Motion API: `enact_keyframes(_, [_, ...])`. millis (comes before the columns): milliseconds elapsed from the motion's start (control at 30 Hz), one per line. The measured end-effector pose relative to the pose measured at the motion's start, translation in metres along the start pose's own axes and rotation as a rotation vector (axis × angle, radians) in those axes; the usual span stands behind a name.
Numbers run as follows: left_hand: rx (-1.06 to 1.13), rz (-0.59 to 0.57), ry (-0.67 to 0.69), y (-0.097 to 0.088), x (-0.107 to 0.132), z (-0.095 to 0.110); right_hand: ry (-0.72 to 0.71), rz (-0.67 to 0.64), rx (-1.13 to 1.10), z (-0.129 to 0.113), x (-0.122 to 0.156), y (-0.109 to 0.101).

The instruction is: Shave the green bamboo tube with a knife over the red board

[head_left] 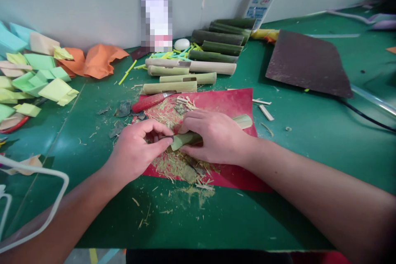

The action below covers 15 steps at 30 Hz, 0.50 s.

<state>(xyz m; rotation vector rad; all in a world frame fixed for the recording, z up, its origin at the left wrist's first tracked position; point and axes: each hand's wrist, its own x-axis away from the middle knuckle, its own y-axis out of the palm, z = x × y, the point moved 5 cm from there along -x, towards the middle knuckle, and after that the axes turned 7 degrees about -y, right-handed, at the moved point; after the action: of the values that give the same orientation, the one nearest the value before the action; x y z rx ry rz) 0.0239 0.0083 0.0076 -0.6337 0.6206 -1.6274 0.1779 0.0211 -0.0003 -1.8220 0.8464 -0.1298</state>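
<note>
A pale green bamboo tube (244,121) lies slantwise over a red sheet (238,105). My right hand (213,136) is wrapped over its middle, fingers closed around it, and hides much of it. At the tube's left end, my left hand (140,144) pinches a thin dark strip (167,137) between thumb and fingertips, touching the bamboo rim. The strip looks like a scrap of sandpaper, mostly hidden by the fingers. Bamboo shavings (168,167) and dust cover the sheet beneath both hands. Just beyond them rests a red-handled tool (151,102), its far end among shavings.
Several cut bamboo tubes (170,87) lie in rows behind the sheet. Folded paper pieces (37,74) and orange paper (103,60) are heaped left. A dark brown sheet (309,64) is at right. A white wire frame (63,181) stands near my left forearm. A carton (260,6) leans against the wall.
</note>
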Motion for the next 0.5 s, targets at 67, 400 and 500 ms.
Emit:
enact_keyframes(67, [0.015, 0.015, -0.007, 0.0004, -0.0008, 0.0013, -0.001, -0.004, -0.002, -0.0004, -0.0004, 0.0001])
enact_keyframes(400, [-0.012, 0.012, -0.050, -0.0009, 0.0015, 0.0004, -0.013, 0.000, 0.002, -0.0005, -0.0001, 0.0003])
enact_keyframes(500, [0.000, -0.019, -0.061, 0.0013, 0.0006, 0.0011, 0.000, -0.012, -0.003, 0.0002, 0.0004, 0.0009])
